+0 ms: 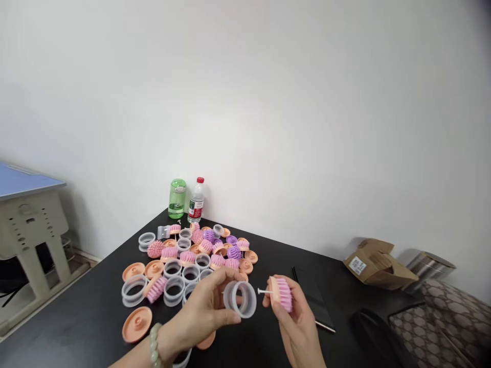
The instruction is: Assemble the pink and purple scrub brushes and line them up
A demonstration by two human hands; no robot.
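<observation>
My left hand (207, 301), with a pale bead bracelet at the wrist, grips a clear plastic ring (245, 300) by its side, its opening turned toward the right. In my right hand (297, 322) is a pink bristle brush head (283, 294) with a peach base. A thin white stem (264, 291) sticks out of that base and points left at the ring, a small gap apart from it. To the left lie several more clear rings (174, 289), peach discs (137, 323) and pink brush heads (156, 290), with a few purple brush heads (234, 252) farther back.
A green bottle (177, 199) and a red-capped water bottle (197, 200) stand at the black table's far corner by the wall. At right are a dark tablet (312, 291), a brown paper bag (378, 266), a metallic cylinder (431, 268) and a patterned bag (445, 322). A blue-topped desk (26, 181) stands left.
</observation>
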